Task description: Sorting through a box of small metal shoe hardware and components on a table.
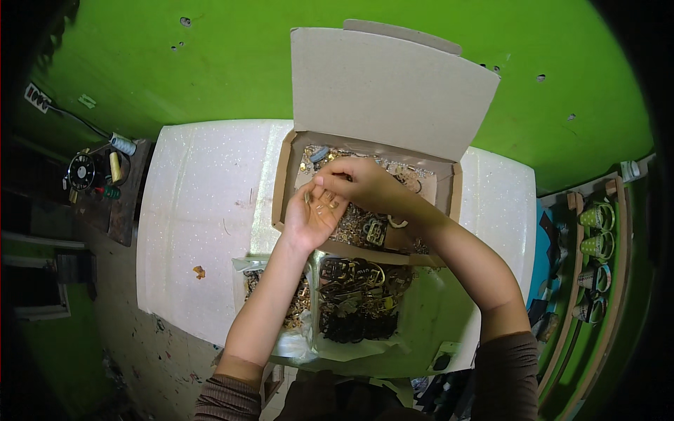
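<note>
Head view showed the left hand (314, 212) cupped palm-up over the open cardboard box (365, 105) of small metal fittings on the white worktop (203, 210). The right hand (354, 179), fingers pinched narrow, touched that palm; what it held was too small to tell.

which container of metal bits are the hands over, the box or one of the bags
The open cardboard box at the far side; both hands meet above it, while the two clear bags lie nearer, under the forearms.
</note>
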The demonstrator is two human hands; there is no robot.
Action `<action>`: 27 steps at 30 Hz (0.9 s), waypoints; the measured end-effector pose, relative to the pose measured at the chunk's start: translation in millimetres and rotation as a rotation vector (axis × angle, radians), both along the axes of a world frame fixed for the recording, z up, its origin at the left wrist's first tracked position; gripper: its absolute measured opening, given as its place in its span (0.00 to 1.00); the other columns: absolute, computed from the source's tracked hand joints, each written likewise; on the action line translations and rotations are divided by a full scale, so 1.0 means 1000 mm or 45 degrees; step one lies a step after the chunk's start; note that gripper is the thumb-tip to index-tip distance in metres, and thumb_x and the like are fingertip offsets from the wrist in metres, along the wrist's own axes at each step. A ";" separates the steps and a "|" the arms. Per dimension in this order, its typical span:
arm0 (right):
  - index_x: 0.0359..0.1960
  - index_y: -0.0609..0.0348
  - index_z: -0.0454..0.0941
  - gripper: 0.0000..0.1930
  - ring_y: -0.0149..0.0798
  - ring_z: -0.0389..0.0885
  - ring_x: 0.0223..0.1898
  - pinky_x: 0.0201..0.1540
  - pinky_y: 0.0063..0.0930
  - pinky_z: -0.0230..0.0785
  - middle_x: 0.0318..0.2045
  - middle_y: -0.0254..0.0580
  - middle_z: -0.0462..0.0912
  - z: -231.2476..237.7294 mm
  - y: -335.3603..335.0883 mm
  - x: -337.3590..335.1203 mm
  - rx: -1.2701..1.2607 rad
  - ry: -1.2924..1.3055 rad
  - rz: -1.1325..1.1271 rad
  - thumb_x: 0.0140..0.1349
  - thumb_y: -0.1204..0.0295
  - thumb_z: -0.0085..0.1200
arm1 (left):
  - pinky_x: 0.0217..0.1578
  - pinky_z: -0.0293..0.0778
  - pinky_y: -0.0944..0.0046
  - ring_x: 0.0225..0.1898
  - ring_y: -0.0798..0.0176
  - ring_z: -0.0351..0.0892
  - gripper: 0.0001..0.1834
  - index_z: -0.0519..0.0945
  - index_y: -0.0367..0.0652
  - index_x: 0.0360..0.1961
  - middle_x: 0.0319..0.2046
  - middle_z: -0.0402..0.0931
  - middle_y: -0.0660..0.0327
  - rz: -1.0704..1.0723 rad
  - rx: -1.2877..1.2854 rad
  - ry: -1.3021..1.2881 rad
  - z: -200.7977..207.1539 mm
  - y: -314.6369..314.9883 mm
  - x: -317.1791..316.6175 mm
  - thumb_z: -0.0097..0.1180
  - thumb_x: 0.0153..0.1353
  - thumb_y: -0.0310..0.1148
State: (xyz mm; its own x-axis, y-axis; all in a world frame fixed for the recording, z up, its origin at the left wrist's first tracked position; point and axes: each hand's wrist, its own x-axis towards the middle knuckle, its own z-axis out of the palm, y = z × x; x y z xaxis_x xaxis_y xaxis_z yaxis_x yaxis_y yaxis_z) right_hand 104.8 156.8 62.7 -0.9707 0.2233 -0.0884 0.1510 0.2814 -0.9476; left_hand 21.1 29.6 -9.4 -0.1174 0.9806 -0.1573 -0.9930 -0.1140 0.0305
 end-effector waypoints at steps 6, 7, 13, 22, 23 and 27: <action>0.45 0.59 0.70 0.21 0.46 0.73 0.43 0.42 0.36 0.67 0.40 0.53 0.73 -0.057 0.011 0.038 0.713 0.022 -0.020 0.50 0.63 0.52 | 0.50 0.68 0.60 0.49 0.57 0.69 0.19 0.62 0.32 0.51 0.47 0.67 0.50 0.278 -0.373 -0.098 0.003 -0.002 -0.007 0.32 0.63 0.34; 0.49 0.57 0.66 0.24 0.47 0.65 0.50 0.47 0.39 0.63 0.48 0.51 0.66 -0.064 0.003 0.044 0.870 -0.132 0.182 0.50 0.63 0.52 | 0.50 0.68 0.60 0.49 0.57 0.68 0.19 0.63 0.31 0.50 0.47 0.67 0.50 0.290 -0.401 -0.105 0.000 -0.005 -0.010 0.32 0.62 0.33; 0.56 0.51 0.59 0.37 0.54 0.49 0.60 0.56 0.42 0.58 0.59 0.52 0.49 -0.093 0.000 0.061 1.179 -0.262 0.458 0.42 0.58 0.60 | 0.50 0.68 0.61 0.49 0.57 0.68 0.19 0.63 0.30 0.50 0.47 0.67 0.50 0.202 -0.459 -0.039 0.001 0.001 -0.004 0.33 0.62 0.32; 0.34 0.54 0.69 0.14 0.52 0.68 0.44 0.35 0.39 0.72 0.41 0.49 0.66 -0.102 -0.015 0.053 1.037 -0.157 0.495 0.42 0.70 0.53 | 0.51 0.67 0.60 0.48 0.56 0.69 0.19 0.64 0.29 0.49 0.46 0.68 0.49 0.222 -0.482 -0.077 0.001 -0.002 -0.005 0.32 0.62 0.31; 0.33 0.54 0.70 0.13 0.53 0.68 0.43 0.35 0.39 0.71 0.40 0.49 0.66 -0.102 -0.014 0.054 1.017 -0.150 0.494 0.43 0.71 0.52 | 0.51 0.67 0.60 0.48 0.56 0.69 0.19 0.64 0.29 0.49 0.46 0.68 0.49 0.227 -0.498 -0.067 0.001 -0.002 -0.004 0.32 0.62 0.31; 0.32 0.55 0.69 0.12 0.51 0.69 0.43 0.38 0.41 0.70 0.39 0.50 0.66 -0.104 -0.008 0.049 0.959 -0.154 0.465 0.42 0.72 0.51 | 0.51 0.67 0.60 0.48 0.56 0.69 0.19 0.64 0.29 0.49 0.46 0.68 0.49 0.238 -0.528 -0.063 0.003 -0.002 -0.003 0.32 0.62 0.31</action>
State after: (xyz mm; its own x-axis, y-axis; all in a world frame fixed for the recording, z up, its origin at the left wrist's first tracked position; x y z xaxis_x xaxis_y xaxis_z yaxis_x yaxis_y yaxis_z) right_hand 154.1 148.3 -41.8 -0.9868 -0.0618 -0.1498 0.0162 0.8821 -0.4707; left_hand 17.9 27.9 -6.8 -0.2687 0.7964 -0.5418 -0.9580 -0.2795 0.0643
